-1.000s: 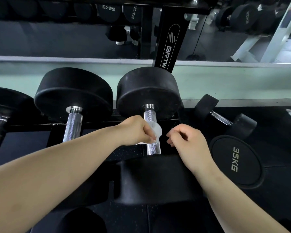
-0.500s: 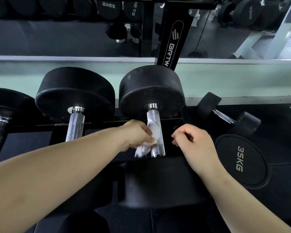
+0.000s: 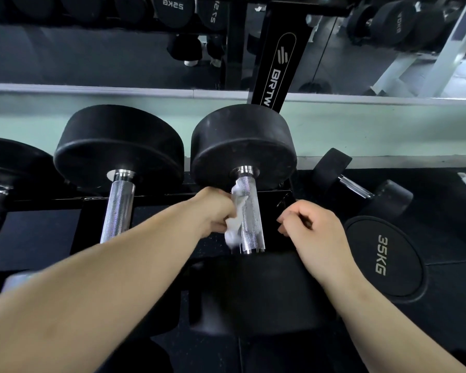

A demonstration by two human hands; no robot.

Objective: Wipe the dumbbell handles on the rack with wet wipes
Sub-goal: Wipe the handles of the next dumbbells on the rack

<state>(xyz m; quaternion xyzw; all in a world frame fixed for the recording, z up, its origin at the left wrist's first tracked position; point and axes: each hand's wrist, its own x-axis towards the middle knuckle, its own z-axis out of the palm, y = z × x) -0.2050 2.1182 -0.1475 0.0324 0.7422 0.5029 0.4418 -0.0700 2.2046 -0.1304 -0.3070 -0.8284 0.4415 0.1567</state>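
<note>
view: head
wipe (image 3: 236, 224): centre of frame; soft, damp, light; probably works best wadded in the fingers.
handle (image 3: 250, 211): centre of frame; knurled steel, stiff, grippy; dumbbell looks heavy, so wipe it in place on the rack.
left hand (image 3: 215, 211): fingers clenched round the wipe, pressing it on the handle's left side.
right hand (image 3: 315, 227): just right of the handle, not touching; fingers loosely curled, nothing visibly held.
</note>
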